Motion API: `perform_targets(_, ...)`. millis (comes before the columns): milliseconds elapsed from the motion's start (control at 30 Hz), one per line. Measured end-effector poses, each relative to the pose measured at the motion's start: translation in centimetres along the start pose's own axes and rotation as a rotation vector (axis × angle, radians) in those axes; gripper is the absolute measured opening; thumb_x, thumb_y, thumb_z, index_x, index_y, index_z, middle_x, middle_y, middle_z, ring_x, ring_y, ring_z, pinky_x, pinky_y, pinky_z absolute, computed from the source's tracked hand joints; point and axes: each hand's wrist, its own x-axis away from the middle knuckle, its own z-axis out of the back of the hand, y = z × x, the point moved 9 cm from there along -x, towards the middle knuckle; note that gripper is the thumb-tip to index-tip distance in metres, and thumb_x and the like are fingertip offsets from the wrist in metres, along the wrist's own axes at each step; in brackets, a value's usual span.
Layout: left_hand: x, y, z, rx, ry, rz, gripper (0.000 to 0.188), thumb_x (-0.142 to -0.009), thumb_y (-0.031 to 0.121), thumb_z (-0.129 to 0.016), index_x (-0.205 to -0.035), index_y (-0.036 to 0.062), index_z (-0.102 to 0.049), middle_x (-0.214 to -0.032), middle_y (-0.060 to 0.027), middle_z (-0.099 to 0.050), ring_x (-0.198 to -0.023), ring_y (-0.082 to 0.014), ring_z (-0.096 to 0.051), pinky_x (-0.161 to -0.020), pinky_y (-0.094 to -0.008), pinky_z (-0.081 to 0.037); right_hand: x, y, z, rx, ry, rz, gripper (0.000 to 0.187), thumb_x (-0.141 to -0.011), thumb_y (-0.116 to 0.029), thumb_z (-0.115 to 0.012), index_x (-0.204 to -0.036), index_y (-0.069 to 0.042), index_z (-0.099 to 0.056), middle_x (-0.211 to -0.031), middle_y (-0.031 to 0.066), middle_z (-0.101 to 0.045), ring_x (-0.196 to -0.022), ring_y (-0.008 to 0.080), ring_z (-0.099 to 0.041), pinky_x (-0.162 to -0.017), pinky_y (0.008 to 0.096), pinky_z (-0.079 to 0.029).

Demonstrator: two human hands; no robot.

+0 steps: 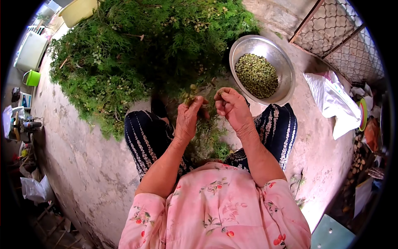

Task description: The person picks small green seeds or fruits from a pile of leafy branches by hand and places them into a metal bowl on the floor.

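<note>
Sprig: a small cluster of yellowish-green, rounded cones (189, 98) is shown above the left fist, in front of the branch pile.
Left hand (190, 116): closed; the sprig is gripped between thumb and fingers.
Right hand (232, 107): fingers curled, thumb brought close to forefinger; whether anything is pinched cannot be told.
Branches (95, 70): one large pile, feathery and green, dotted with pale cones.
Basin (286, 68): one, round, silver metal, set beyond the right knee; partly filled with loose green cones (257, 74), too many to be counted.
Bucket (32, 78): one, bright green.
</note>
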Motion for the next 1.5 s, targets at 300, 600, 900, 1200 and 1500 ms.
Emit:
perform_targets(300,-0.2,0.1,-0.6,-0.095,-0.102,-0.027,0.03,-0.085,0.028,-0.05,-0.076,0.0007,-0.059,-0.05,-0.0047,-0.049,-0.044,-0.0125,-0.045,-0.046,-0.027,-0.035,0.1,-1.2,-1.2,-0.07,-0.057,0.038,0.016,-0.082,-0.001,-0.049,-0.098,0.001,-0.053,-0.085,0.0093,-0.06,-0.068,0.0145,-0.058,-0.052,0.0228,-0.046)
perform_targets(600,-0.3,-0.4,-1.0,-0.074,-0.153,0.079,0.027,-0.084,0.024,-0.049,-0.074,0.0009,-0.058,-0.05,-0.0032,-0.049,-0.045,-0.0116,-0.045,-0.047,-0.0257,-0.035,-0.4,-0.1,-0.7,0.243,-0.038,0.045,0.022,-0.082,-0.013,-0.062,-0.1,-0.001,-0.055,-0.086,0.0025,-0.057,-0.061,0.0068,-0.051,-0.049,0.0184,-0.039)
perform_targets(900,0.0,-0.2,-1.4,-0.23,-0.177,0.047,0.029,-0.086,0.03,-0.052,-0.078,0.0028,-0.06,-0.053,-0.0004,-0.05,-0.048,-0.0088,-0.047,-0.047,-0.023,-0.035,-0.1,0.4,-1.7,0.292,-0.033,0.094,0.021,-0.08,-0.012,-0.065,-0.096,-0.003,-0.056,-0.081,-0.0013,-0.055,-0.057,0.0027,-0.043,-0.046,0.0174,-0.035)
perform_targets(1200,0.4,0.6,0.0,-0.065,0.067,-0.084,0.015,-0.085,0.016,-0.058,-0.086,0.0012,-0.059,-0.064,0.0006,-0.054,-0.048,-0.0068,-0.046,-0.045,-0.0229,-0.037,0.1,0.5,-1.3,0.487,0.0,0.14,0.015,-0.083,-0.013,-0.06,-0.093,-0.002,-0.055,-0.073,-0.0029,-0.052,-0.053,0.0025,-0.043,-0.044,0.0186,-0.034)
perform_targets(1500,-0.1,-0.7,0.2,0.213,0.026,0.153,0.009,-0.08,0.011,-0.061,-0.079,0.0023,-0.057,-0.057,-0.0002,-0.051,-0.043,-0.0072,-0.041,-0.042,-0.0243,-0.039,0.3,3.0,-1.0,0.024,-0.014,-0.17,0.017,-0.083,-0.009,-0.057,-0.098,-0.002,-0.053,-0.075,0.0015,-0.056,-0.054,0.0072,-0.049,-0.045,0.0202,-0.04)
